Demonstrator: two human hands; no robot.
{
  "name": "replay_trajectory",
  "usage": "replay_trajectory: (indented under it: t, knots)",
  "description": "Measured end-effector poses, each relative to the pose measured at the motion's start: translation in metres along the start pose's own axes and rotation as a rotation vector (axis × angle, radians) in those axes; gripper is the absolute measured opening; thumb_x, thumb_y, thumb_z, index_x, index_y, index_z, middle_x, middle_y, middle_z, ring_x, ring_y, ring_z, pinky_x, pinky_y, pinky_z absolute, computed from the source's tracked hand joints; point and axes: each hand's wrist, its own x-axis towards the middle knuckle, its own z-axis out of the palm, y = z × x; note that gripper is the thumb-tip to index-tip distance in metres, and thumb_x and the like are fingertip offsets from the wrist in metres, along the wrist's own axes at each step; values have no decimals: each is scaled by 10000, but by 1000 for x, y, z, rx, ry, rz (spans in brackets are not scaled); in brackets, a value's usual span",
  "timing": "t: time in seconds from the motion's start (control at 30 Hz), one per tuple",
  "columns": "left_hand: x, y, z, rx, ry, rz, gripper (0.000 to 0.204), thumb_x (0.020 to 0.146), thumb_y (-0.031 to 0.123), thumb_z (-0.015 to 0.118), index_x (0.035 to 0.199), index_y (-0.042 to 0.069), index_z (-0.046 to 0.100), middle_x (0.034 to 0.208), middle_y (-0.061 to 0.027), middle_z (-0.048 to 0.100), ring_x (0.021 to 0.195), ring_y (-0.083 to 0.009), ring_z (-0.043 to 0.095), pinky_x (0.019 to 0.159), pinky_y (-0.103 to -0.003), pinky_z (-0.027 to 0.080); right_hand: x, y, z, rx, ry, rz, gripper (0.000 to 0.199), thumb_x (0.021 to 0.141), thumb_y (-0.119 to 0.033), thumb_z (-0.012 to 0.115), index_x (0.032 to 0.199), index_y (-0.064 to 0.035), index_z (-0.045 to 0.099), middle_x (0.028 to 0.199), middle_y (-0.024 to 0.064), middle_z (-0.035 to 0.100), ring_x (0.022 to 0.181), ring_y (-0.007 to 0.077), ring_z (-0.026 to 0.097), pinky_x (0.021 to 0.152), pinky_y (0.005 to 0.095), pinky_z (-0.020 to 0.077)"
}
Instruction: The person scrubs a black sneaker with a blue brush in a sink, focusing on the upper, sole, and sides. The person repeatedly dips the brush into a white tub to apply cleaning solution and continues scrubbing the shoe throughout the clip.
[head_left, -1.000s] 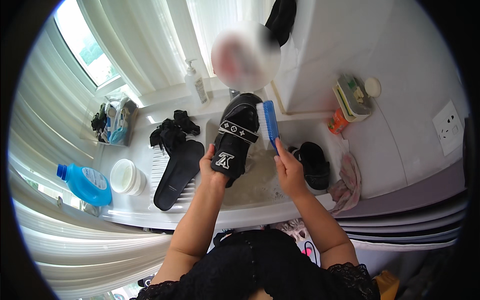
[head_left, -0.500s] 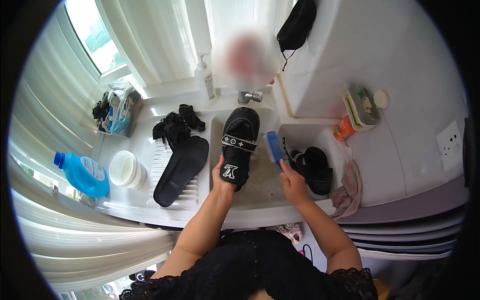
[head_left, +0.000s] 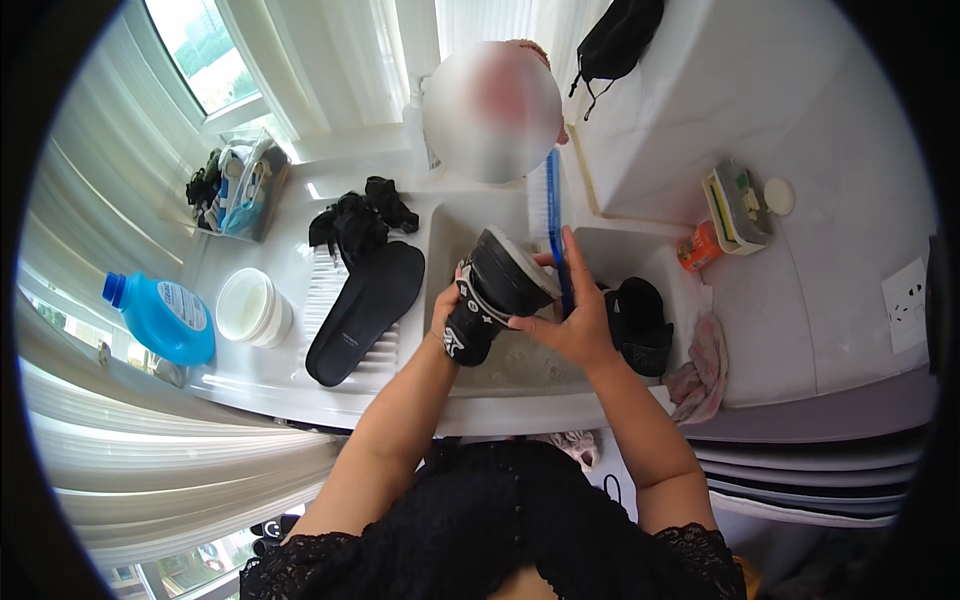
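Note:
Tilted on its side over the sink basin (head_left: 530, 370) is a black shoe (head_left: 500, 275) with a patterned strap and a pale-edged sole. My left hand (head_left: 447, 315) is closed around its left side near the opening. A long blue scrubbing brush (head_left: 557, 215) with white bristles stands upright in my right hand (head_left: 582, 325). The right thumb rests against the shoe, and the fingers lie along the brush handle. Another black shoe (head_left: 640, 325) sits in the right-hand basin. Left of the basin, a black insole (head_left: 370, 310) lies on the ribbed drainboard, below some crumpled black cloth (head_left: 355, 228).
At the left stand a blue detergent bottle (head_left: 165, 320), a white tub (head_left: 250, 308) and a clear box (head_left: 240, 190) of small items. On the right are an orange bottle (head_left: 697, 247), a sponge holder (head_left: 735, 215) and a pinkish cloth (head_left: 702, 365) over the sink edge.
The shoe has rolled from upright onto its side, turning its sole edge toward the right. My right hand has brought the brush leftward against the shoe and turned it more upright.

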Motion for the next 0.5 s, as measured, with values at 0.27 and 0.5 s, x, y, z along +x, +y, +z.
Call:
replay_trajectory:
  t: [0.27, 0.5]
  knots:
    - [20, 34, -37, 470, 67, -267, 557, 817, 449, 682, 1160, 24, 571, 1096, -123, 650, 975, -232, 648, 877, -367, 521, 15, -24, -20, -520, -89, -356, 909, 566, -80, 806, 1384, -167, 420, 1105, 112, 583, 820, 267, 645, 685, 348, 548]
    - [25, 30, -17, 477, 101, -261, 447, 908, 353, 596, 1232, 54, 526, 1184, -107, 613, 1053, -227, 611, 911, -395, 496, 13, -20, -30, -770, -203, -580, 812, 546, -125, 802, 1300, -211, 513, 1146, 76, 563, 717, 203, 652, 539, 292, 543]
